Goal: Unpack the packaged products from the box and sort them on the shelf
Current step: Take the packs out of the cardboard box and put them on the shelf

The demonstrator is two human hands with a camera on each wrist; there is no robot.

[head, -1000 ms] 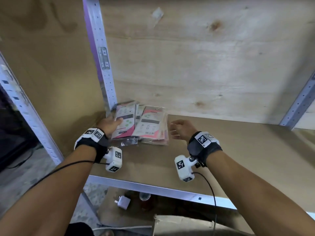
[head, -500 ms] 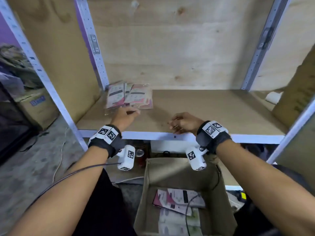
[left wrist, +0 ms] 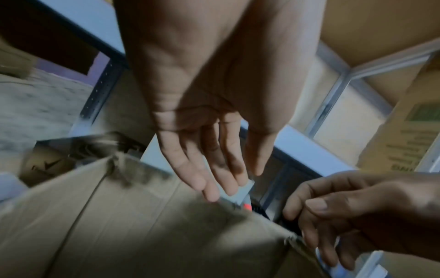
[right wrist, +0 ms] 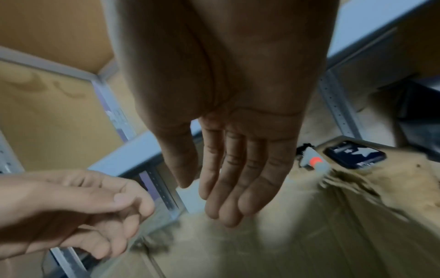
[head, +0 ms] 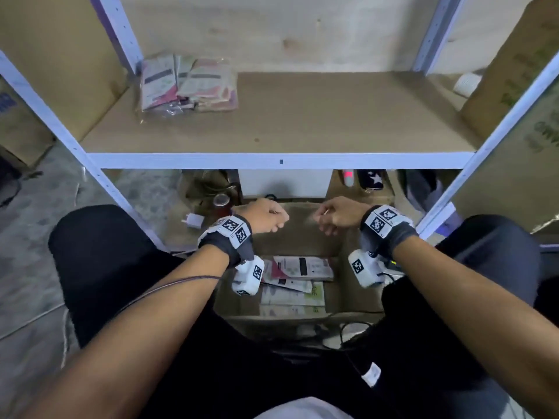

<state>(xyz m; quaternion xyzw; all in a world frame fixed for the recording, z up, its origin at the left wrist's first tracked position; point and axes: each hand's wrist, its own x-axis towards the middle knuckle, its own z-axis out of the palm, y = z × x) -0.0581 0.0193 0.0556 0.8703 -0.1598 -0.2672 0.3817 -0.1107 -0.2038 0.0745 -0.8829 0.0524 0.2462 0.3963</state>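
A stack of pink and white packets (head: 187, 83) lies at the back left of the wooden shelf (head: 302, 122). Below, an open cardboard box (head: 302, 237) on the floor holds more flat packets (head: 298, 269), pink ones on top and green ones beneath. My left hand (head: 266, 216) and right hand (head: 335, 214) hover side by side over the box's far wall, both empty. In the left wrist view the left fingers (left wrist: 214, 169) hang straight and relaxed above the box flap (left wrist: 142, 225). The right fingers (right wrist: 233, 188) hang the same way in the right wrist view.
Under the shelf sit a white charger (head: 193, 220), a jar (head: 222, 202), a white box (head: 284, 182), a phone (head: 370, 179) and an orange-tipped item (head: 348, 176). Cardboard cartons (head: 514, 71) stand right of the rack. A white roll (head: 467, 84) lies at the shelf's back right.
Both hands drew back from the packet stack on the shelf and came down over the open box. The head view tilted down, bringing the box and my lap into sight.
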